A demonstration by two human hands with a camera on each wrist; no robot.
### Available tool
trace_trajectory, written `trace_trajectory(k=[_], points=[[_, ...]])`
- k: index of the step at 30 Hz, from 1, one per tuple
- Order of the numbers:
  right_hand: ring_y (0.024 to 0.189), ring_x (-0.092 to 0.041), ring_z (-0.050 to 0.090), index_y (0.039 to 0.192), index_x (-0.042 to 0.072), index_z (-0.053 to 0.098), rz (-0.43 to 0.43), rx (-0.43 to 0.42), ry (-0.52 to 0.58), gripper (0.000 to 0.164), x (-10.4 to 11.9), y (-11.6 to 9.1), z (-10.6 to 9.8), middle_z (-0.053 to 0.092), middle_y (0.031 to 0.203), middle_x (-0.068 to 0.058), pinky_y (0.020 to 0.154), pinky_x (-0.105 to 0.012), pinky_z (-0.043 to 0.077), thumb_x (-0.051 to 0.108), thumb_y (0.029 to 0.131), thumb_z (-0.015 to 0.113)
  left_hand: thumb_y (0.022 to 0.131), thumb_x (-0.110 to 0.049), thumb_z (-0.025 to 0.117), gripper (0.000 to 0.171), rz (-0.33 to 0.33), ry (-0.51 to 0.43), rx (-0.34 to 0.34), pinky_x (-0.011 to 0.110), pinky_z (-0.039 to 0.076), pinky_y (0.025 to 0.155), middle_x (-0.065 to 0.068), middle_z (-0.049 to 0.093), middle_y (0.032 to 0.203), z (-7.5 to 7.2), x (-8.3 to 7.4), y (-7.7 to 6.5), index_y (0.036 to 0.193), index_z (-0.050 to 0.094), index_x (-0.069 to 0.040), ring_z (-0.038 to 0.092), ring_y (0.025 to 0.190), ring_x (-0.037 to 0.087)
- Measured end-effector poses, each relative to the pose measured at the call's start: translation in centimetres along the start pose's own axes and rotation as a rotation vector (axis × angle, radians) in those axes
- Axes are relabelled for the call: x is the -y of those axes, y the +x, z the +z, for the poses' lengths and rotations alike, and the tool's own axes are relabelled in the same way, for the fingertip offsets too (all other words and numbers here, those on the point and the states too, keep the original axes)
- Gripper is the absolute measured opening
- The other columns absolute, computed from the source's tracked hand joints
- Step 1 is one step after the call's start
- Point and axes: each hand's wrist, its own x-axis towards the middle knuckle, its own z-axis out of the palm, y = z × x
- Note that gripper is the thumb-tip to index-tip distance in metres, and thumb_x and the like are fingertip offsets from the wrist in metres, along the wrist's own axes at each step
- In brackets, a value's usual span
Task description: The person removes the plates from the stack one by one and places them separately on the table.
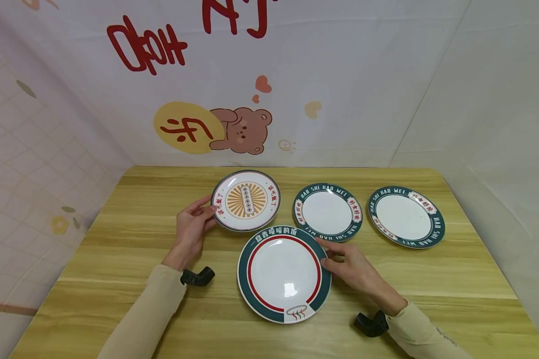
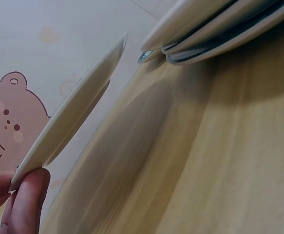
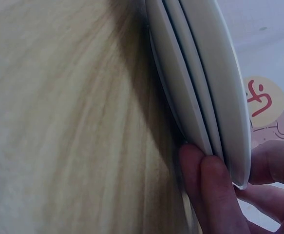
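A white plate with an orange sunburst (image 1: 246,200) is pinched at its left rim by my left hand (image 1: 191,227). It is tilted and raised off the wood, as the left wrist view shows with the plate's edge (image 2: 68,117) above its shadow. My right hand (image 1: 357,267) grips the right rim of a stack whose top plate (image 1: 284,271) has a green border and a red ring. In the right wrist view, several stacked plates (image 3: 200,87) lie between thumb and fingers (image 3: 219,190). I cannot tell whether the stack touches the table.
Two white plates with green lettered rims lie on the wooden table (image 1: 94,259): a round one (image 1: 328,212) just behind the stack and an oval-looking one (image 1: 405,217) at the right. Behind the table hangs a printed cloth backdrop (image 1: 341,75).
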Motion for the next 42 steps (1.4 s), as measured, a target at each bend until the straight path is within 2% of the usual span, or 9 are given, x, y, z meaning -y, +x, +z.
trace_trajectory(k=[6,12,22,29,35,42], points=[[0.112,-0.030,0.061,0.148,0.009,0.058,0.001,0.000,0.002,0.049,-0.1,0.0,0.0,0.065,0.131,-0.015,0.098,-0.047,0.056,0.014,0.100,0.068,0.098,0.004,0.067,0.044,0.003,0.018,0.012,0.027,0.062,0.078,0.008,0.068,0.097,0.1,-0.3,0.6,0.141,0.062,-0.001,0.072,0.083,0.014],[0.112,-0.030,0.060,0.148,0.009,0.058,0.001,0.001,0.002,0.049,-0.1,0.0,0.0,0.065,0.131,-0.015,0.099,-0.049,0.055,0.013,0.100,0.068,0.097,0.004,0.067,0.044,-0.006,0.050,0.025,0.028,0.062,0.079,0.009,0.069,0.099,0.1,-0.5,1.2,0.140,0.062,-0.001,0.073,0.083,0.015],[0.115,-0.032,0.061,0.148,0.009,0.058,-0.001,0.000,-0.002,0.049,-0.1,0.0,0.0,0.065,0.132,-0.015,0.100,-0.051,0.055,0.014,0.100,0.068,0.097,0.001,0.070,0.041,-0.052,0.066,0.028,0.024,0.061,0.076,0.006,0.070,0.096,0.2,-0.7,1.9,0.137,0.062,0.004,0.072,0.082,0.011],[0.111,-0.030,0.060,0.147,0.010,0.059,0.001,-0.009,-0.008,0.049,-0.1,0.1,0.0,0.067,0.125,-0.012,0.099,-0.049,0.056,0.012,0.099,0.068,0.098,-0.003,0.070,0.041,-0.083,0.068,0.047,0.022,0.061,0.076,0.006,0.071,0.104,0.1,-1.0,2.3,0.137,0.060,0.006,0.072,0.086,0.010],[0.107,-0.028,0.059,0.147,0.009,0.059,-0.005,-0.008,-0.002,0.049,-0.1,0.1,0.1,0.067,0.119,-0.010,0.095,-0.042,0.057,0.013,0.099,0.068,0.098,-0.002,0.069,0.041,-0.088,0.094,0.068,0.021,0.060,0.077,0.011,0.067,0.112,0.2,-1.1,2.9,0.137,0.059,0.007,0.072,0.085,0.010],[0.108,-0.028,0.059,0.147,0.009,0.059,-0.002,-0.013,-0.001,0.049,-0.2,0.2,0.1,0.067,0.122,-0.010,0.097,-0.044,0.056,0.012,0.099,0.068,0.098,-0.001,0.069,0.040,-0.095,0.110,0.091,0.024,0.060,0.083,0.014,0.065,0.117,0.6,-1.2,3.4,0.136,0.059,0.007,0.072,0.088,0.012]])
